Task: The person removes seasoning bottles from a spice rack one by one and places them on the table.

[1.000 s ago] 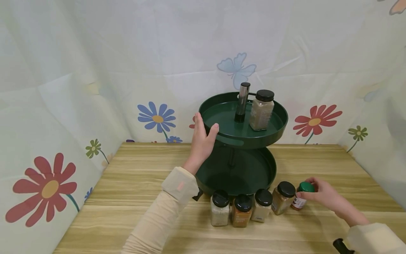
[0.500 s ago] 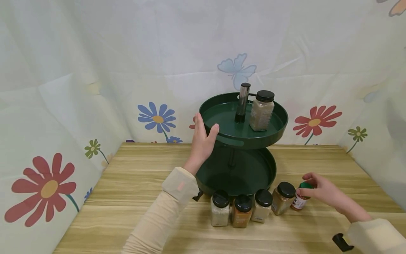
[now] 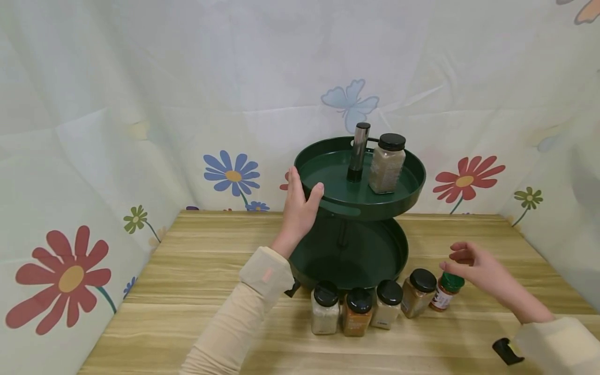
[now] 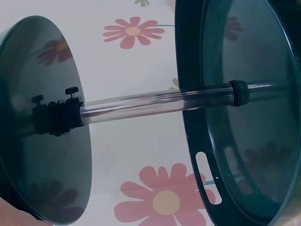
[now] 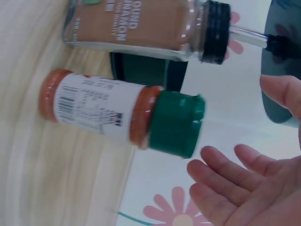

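My left hand [image 3: 300, 213] rests against the left rim of the upper tray of a dark green two-tier rack [image 3: 375, 209], thumb and fingers apart. Just above the green-capped spice jar [image 3: 442, 298] hovers my right hand [image 3: 483, 276], its fingers loosely bent and holding nothing. In the right wrist view this jar shows red-brown contents and a white barcode label, and a gap separates its green cap [image 5: 176, 123] from the fingertips. Beside it stands a black-capped jar of ground cinnamon [image 5: 136, 23]. A tall black-capped jar [image 3: 386, 165] stands on the upper tray, right of the post [image 3: 359, 151].
In front of the lower tray [image 3: 347, 260] stand a jar with pale contents [image 3: 325, 312], an orange spice jar [image 3: 357, 315] and a beige spice jar [image 3: 386, 308]. The wooden table [image 3: 215, 250] meets a flowered curtain [image 3: 262, 120] at the back.
My right hand has let go of the green-capped jar and risen above it, uncovering the cap. That jar stays in place on the table. The left hand has not moved.
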Demonstrator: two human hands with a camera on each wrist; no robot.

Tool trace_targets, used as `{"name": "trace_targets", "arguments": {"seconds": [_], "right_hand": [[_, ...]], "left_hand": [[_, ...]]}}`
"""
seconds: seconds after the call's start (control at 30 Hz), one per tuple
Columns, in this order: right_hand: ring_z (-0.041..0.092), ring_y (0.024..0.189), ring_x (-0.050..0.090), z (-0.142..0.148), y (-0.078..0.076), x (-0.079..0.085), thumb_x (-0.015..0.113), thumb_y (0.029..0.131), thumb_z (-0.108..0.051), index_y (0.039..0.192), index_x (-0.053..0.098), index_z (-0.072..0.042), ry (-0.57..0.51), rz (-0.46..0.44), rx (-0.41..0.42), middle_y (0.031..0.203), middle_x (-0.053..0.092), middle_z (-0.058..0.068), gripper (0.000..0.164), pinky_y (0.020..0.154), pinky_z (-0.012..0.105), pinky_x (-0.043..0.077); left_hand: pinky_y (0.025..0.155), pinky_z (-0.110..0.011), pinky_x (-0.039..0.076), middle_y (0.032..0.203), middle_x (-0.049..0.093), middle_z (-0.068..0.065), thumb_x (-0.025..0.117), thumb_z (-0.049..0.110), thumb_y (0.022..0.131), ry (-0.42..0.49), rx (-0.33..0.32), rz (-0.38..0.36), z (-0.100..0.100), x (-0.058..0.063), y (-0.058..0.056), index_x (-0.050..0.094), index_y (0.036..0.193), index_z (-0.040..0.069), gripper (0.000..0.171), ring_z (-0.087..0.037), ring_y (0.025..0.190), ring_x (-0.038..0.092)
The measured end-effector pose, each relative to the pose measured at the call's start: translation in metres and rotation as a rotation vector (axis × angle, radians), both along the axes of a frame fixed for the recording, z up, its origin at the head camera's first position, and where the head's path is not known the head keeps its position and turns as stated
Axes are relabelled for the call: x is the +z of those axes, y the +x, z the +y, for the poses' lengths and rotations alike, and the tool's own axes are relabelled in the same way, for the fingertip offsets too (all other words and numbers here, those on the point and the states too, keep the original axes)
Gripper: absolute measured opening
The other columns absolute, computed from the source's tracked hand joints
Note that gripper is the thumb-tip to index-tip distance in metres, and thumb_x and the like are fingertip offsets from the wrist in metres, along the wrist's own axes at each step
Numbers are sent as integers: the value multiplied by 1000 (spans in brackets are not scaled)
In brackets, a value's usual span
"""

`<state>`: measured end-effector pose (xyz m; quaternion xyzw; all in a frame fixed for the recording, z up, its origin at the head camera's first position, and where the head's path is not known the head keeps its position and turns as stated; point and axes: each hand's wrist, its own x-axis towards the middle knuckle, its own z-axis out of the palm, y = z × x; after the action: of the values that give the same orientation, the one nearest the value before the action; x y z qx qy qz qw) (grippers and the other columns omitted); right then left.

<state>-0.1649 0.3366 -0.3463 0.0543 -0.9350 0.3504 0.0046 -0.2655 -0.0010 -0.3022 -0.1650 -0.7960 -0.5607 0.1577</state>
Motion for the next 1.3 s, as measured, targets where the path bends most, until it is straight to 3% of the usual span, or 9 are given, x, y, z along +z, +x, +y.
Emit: {"name": "trace_targets", "arguments": {"seconds": [0.3, 0.5, 0.57, 0.63, 0.83, 1.07, 1.2, 1.3], "right_hand": [[38, 95, 52, -10, -2, 20, 54, 89, -31, 121, 37, 10, 5, 147, -70, 109, 52, 29, 55, 71, 45, 50], [2, 82, 49, -17, -2, 37, 55, 88, -34, 117, 44, 5, 17, 240, -114, 104, 55, 21, 50, 63, 21, 46], [-5, 81, 45, -20, -2, 43, 55, 88, -34, 118, 44, 4, 13, 255, -113, 105, 55, 20, 50, 63, 18, 45], [-3, 83, 47, -23, -2, 48, 55, 88, -35, 118, 44, 2, 12, 266, -111, 106, 55, 19, 49, 64, 18, 45], [25, 93, 52, -35, -3, 64, 54, 88, -36, 120, 44, 0, 14, 302, -104, 108, 55, 17, 49, 67, 18, 43], [-7, 83, 45, -46, -5, 77, 56, 87, -33, 119, 44, 0, -12, 368, -79, 107, 55, 17, 47, 67, 6, 37], [-9, 82, 45, -50, -6, 84, 56, 88, -32, 119, 46, -1, -19, 384, -54, 108, 55, 17, 45, 67, 6, 38], [2, 86, 51, -54, -8, 90, 56, 88, -31, 121, 46, 0, -21, 392, -42, 110, 55, 18, 46, 68, 6, 37]], "left_hand": [[110, -47, 9, 152, -4, -6, 39, 48, 88, -3, 1, 2, 0, 1, 1, -3, 144, 9, 80, -18, 137, 0], [110, -48, 9, 152, -4, -6, 39, 49, 88, -4, 0, -5, 0, 1, 1, -2, 144, 9, 81, -18, 137, 0], [110, -48, 9, 152, -4, -6, 39, 49, 88, -3, 0, -6, -1, 1, 1, -2, 144, 8, 81, -19, 137, 0], [110, -48, 9, 152, -4, -5, 39, 49, 88, -2, 0, -8, 0, 1, 1, -2, 144, 8, 81, -19, 137, 0], [110, -48, 9, 152, -4, -5, 39, 49, 88, -2, -1, -12, 0, 1, 1, -3, 144, 8, 81, -19, 137, 0], [110, -48, 9, 152, -4, -4, 39, 50, 88, -6, -1, -17, -1, 2, 2, -3, 144, 9, 81, -18, 137, 0], [109, -49, 9, 152, -5, -4, 40, 50, 88, -7, -2, -20, -1, 2, 3, -3, 144, 11, 81, -18, 137, 0], [109, -49, 10, 152, -5, -4, 40, 51, 88, -9, -1, -20, -1, 3, 3, -3, 144, 11, 81, -19, 137, 0]]}}
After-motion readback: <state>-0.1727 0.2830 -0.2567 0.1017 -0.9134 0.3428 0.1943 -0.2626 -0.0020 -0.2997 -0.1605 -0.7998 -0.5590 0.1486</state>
